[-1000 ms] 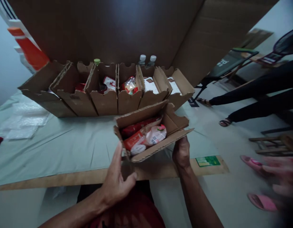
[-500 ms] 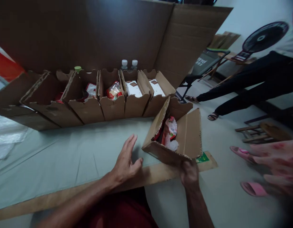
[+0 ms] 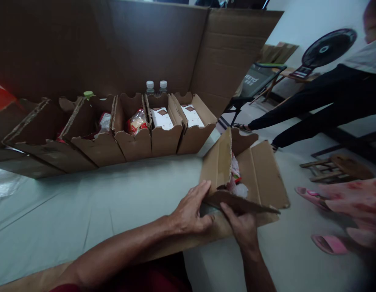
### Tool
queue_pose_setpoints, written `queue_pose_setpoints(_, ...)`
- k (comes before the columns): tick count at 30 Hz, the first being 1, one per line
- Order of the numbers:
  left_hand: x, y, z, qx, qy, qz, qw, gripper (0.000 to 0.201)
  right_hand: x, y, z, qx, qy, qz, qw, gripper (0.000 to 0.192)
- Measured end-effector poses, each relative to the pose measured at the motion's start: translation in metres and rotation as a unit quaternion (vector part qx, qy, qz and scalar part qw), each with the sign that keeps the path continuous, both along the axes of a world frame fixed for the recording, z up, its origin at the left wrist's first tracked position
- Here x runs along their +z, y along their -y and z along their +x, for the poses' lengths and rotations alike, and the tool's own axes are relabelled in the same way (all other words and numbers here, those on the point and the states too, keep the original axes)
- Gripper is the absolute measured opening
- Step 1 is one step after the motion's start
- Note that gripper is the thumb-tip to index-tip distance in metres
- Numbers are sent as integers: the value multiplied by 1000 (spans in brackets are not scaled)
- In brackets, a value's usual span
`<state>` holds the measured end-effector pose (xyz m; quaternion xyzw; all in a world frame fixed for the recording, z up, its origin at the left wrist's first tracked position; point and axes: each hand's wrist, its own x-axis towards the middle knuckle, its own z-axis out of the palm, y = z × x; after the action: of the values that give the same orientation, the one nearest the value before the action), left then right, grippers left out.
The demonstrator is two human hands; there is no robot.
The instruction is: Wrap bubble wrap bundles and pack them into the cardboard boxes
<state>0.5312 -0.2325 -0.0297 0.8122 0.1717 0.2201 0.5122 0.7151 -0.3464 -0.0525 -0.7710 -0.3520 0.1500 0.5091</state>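
From my feed the box (image 3: 255,174) sits at the table's (image 3: 84,202) near right edge, long axis running away to the right, both hands on its near flap: left hand (image 3: 191,211) pinching, right hand (image 3: 241,225) gripping it.

I am seeing my bare hands resting on a matt, rough-edged corrugated cardboard box (image 3: 261,174) holding glossy plastic packets (image 3: 236,182), sitting on a smooth, faintly creased pale cloth table cover (image 3: 99,194), with clear plastic bottles (image 3: 156,87) behind.
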Motion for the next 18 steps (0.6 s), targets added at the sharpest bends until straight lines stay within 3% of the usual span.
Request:
queue_pose_setpoints(4,-4,-19,0,1,-22,31,999,94,13,-50,67,40,-47,16,998,49)
queue_pose_setpoints(10,-32,-5,-93,145,-68,164,973,74,40,-133,151,156,-107,25,982,49)
queue_pose_setpoints(14,-40,4,-152,258,-126,267,920,66,46,-183,174,195,-128,22,972,52)
queue_pose_setpoints(18,-47,9,-185,329,-176,320,871,61,44,-221,179,222,-147,20,964,54)
